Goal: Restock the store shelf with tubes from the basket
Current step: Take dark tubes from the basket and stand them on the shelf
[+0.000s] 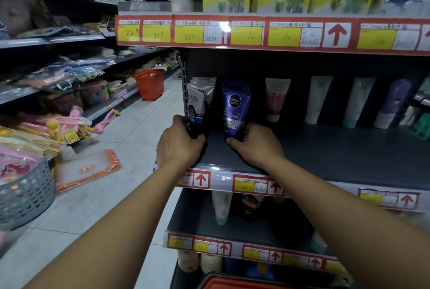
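Left hand (179,142) grasping grey-black tube (196,111), right hand (254,143) grasping blue tube (235,111); seat both caps flat on shelf (325,149), labels facing near.

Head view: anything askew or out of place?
Yes. An orange-trimmed packet lies flat on the aisle floor, off any shelf. On the shelf, the front Softto tube at the left hand leans right, unlike the upright tubes beside it.

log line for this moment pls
left hand on Softto tube | right hand on Nivea Men tube | both upright on shelf
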{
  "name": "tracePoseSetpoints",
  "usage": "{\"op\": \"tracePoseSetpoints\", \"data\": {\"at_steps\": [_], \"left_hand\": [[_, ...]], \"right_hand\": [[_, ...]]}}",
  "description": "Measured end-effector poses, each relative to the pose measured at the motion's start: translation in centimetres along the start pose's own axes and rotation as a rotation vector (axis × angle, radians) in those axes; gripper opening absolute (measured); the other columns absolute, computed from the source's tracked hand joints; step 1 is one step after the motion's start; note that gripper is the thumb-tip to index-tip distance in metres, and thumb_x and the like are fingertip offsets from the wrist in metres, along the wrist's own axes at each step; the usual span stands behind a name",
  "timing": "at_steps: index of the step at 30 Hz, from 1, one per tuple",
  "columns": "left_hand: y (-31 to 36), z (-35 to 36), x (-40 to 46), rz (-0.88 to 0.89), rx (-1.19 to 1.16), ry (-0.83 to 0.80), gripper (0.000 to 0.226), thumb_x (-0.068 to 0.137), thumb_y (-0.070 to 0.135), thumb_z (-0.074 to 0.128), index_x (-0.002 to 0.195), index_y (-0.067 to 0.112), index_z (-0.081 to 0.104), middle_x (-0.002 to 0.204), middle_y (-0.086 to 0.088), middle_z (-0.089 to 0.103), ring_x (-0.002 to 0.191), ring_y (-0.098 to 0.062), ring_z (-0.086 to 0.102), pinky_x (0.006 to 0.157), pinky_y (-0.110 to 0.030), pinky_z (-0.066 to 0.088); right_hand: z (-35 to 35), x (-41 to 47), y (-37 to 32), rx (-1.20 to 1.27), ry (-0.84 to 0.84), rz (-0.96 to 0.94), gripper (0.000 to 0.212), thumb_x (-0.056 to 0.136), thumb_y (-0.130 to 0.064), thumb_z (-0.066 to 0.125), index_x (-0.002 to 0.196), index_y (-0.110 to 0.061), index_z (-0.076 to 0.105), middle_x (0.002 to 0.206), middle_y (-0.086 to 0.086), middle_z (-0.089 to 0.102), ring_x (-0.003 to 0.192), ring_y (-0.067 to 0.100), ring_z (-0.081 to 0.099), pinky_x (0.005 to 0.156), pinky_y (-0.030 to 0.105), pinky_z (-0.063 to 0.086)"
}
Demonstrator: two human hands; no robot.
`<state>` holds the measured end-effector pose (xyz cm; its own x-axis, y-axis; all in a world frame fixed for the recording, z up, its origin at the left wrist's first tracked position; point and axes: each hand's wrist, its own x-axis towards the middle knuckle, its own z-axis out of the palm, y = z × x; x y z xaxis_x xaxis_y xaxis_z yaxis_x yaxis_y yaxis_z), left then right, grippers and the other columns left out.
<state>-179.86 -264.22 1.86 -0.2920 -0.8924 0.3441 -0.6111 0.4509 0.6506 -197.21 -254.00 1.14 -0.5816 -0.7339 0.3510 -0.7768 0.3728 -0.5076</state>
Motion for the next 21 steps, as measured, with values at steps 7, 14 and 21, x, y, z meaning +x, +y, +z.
{"op": "tracePoseSetpoints", "data": {"at_steps": [7,14,21], "left_hand": [[-0.10,0.19,0.16,0.004,0.010,0.013,0.064,0.089,0.051,0.073,0.141,0.024,0.048,0.129,-0.007,0.070,0.112,-0.033,0.067,0.082,-0.038,0.053],[-0.20,0.40,0.43,-0.008,0.047,0.010,0.062,0.090,0.053,0.071,0.140,0.022,0.051,0.128,-0.009,0.070,0.113,-0.034,0.066,0.084,-0.040,0.053],[-0.15,0.53,0.82,-0.018,0.061,-0.009,0.062,0.092,0.051,0.071,0.140,0.020,0.050,0.130,-0.010,0.069,0.116,-0.035,0.065,0.087,-0.041,0.054]], "right_hand": [[0.14,0.21,-0.02,-0.014,-0.003,-0.002,0.051,0.080,-0.065,0.071,0.110,-0.024,0.064,0.098,-0.004,0.068,0.088,0.020,0.066,0.066,0.030,0.047],[0.31,0.35,-0.07,-0.032,0.015,-0.009,0.058,0.079,-0.068,0.070,0.116,-0.024,0.065,0.104,-0.003,0.070,0.090,0.019,0.066,0.068,0.031,0.051],[0.19,0.23,-0.31,-0.056,0.013,0.003,0.060,0.079,-0.069,0.068,0.117,-0.023,0.065,0.104,-0.002,0.070,0.091,0.020,0.066,0.074,0.035,0.058]]}}
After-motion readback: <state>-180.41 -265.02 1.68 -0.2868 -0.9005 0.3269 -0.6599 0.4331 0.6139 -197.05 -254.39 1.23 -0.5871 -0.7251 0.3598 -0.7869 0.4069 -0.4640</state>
